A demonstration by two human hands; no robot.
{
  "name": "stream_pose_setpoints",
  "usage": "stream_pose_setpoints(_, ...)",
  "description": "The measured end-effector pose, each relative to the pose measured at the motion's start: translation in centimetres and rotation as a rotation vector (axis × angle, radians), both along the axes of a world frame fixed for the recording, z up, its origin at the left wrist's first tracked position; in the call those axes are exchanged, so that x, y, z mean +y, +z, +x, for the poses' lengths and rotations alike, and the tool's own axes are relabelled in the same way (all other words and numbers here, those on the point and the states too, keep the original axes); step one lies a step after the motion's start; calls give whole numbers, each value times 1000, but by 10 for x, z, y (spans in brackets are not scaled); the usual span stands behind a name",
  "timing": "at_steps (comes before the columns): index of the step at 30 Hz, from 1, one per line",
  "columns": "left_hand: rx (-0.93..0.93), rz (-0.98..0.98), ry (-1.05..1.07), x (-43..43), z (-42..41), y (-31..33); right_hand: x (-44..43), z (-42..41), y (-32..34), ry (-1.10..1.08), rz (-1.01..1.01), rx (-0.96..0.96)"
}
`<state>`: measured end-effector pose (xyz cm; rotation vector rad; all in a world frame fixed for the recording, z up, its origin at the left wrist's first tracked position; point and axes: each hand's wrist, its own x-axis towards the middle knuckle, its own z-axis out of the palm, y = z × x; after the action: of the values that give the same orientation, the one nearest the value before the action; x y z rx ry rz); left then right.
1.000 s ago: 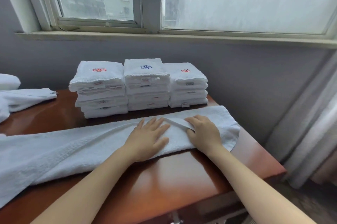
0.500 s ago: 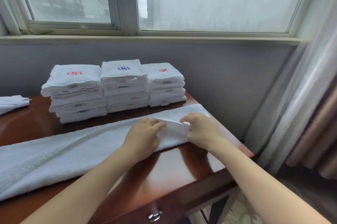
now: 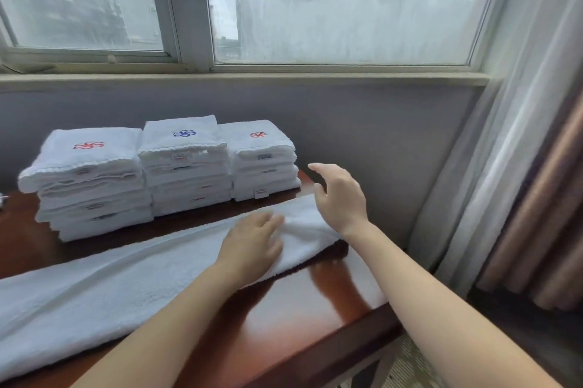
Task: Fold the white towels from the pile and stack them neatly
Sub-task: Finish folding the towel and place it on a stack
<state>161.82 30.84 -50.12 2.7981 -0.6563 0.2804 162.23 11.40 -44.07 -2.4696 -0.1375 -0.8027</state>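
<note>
Left hand presses flat on the long towel lying across the table, right hand hovers loose and empty over its end — unheld, that end may slide off the edge, skewing the fold.

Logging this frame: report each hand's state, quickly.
Left hand: open, resting flat on the long white towel.
Right hand: open, fingers relaxed, holding nothing, over the towel's right end.

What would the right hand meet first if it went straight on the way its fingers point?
Probably the right-hand stack of folded towels: the right hand is raised, its fingers aimed left toward that stack's side. Depth is unclear, so it could pass behind it.
</note>
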Motion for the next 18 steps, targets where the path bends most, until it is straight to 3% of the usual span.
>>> stream_pose_setpoints(3,75,117,2,0,8,-9,18,-12,-27,122,-80,-79)
stream_pose_setpoints(7,71,131,24,-1,14,-14,23,-23,-60,197,-114,127)
stream_pose_setpoints(10,83,143,18,0,13,-15,12,-22,-58,146,2,197)
stream_pose_setpoints(14,125,136,57,-8,11,-6,-7,-32,-57,23,79,110)
stream_pose_setpoints(18,6,-115,63,-32,7,10,-24,-40,-66,-180,104,200)
